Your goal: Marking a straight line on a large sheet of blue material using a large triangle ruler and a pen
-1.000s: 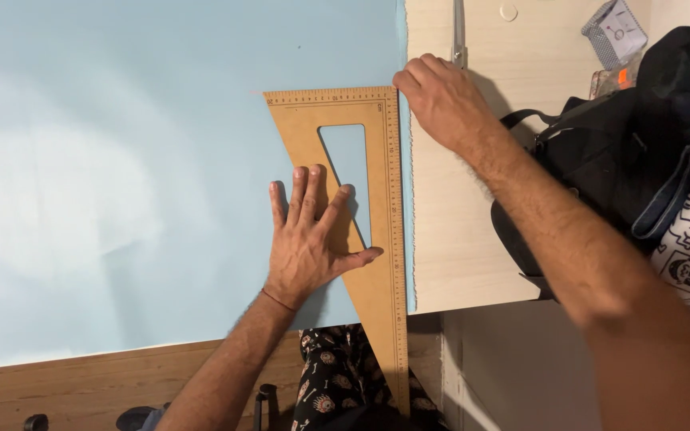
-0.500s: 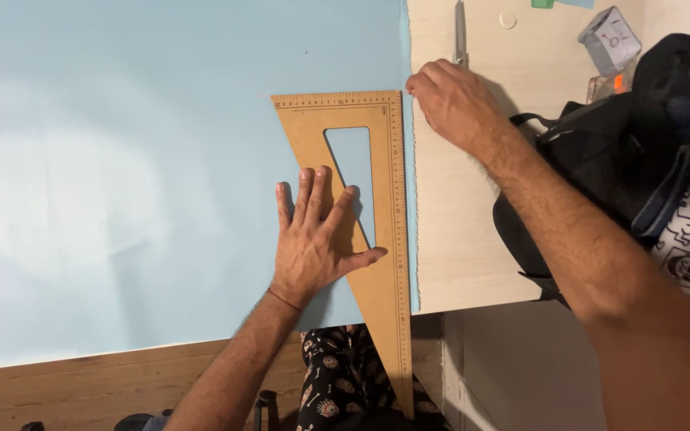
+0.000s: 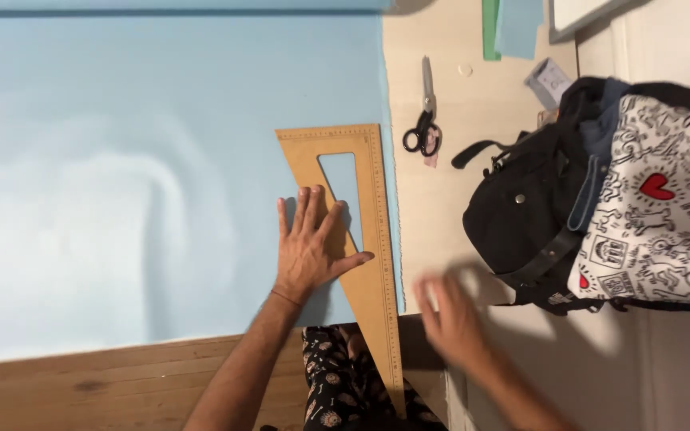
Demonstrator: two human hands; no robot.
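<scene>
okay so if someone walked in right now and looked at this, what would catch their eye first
Most likely the big light blue sheet covering the left of the view, with a wooden set square lying along its right edge. The left hand presses flat on the set square with fingers spread, while the right hand is a blur over the pale tabletop at lower centre. On the right sits a black backpack beside a white, doodle-printed fabric with red hearts, with scissors above.
</scene>
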